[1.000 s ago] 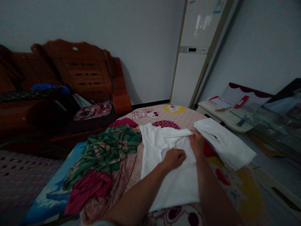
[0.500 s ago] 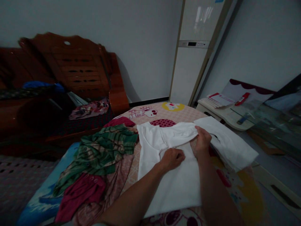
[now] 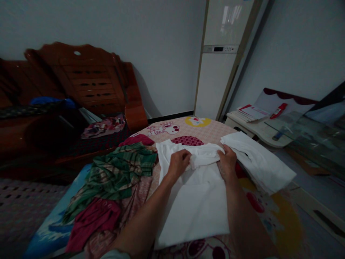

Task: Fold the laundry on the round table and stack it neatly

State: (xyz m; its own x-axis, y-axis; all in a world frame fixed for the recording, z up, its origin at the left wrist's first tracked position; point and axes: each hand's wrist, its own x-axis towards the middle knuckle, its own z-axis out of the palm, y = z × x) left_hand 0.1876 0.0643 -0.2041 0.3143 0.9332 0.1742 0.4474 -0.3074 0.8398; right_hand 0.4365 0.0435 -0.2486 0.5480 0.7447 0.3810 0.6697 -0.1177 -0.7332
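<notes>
A white shirt (image 3: pixel 201 205) lies partly folded on the round table in front of me. My left hand (image 3: pixel 180 162) pinches its cloth near the collar side, fingers closed. At the shirt's right edge, my right hand (image 3: pixel 227 160) grips the end of a sleeve folded across the upper part. Beyond that hand, to the right, lies another folded white garment (image 3: pixel 261 165). Left of the shirt is a heap of clothes: a green plaid shirt (image 3: pixel 113 176), a dark pink garment (image 3: pixel 94 223) and a dusty pink cloth (image 3: pixel 137 198).
A patterned tablecloth (image 3: pixel 215 126) covers the table. A wooden sofa (image 3: pixel 88 79) with cloth on its seat stands behind at left. A tall white air conditioner (image 3: pixel 215 79) stands at the back. On the right are a white side table (image 3: pixel 258 133) with papers and a glass top (image 3: pixel 304 136).
My left hand has moved left and away from me, from the middle of the shirt to its collar side. My right hand has shifted slightly left with the sleeve end.
</notes>
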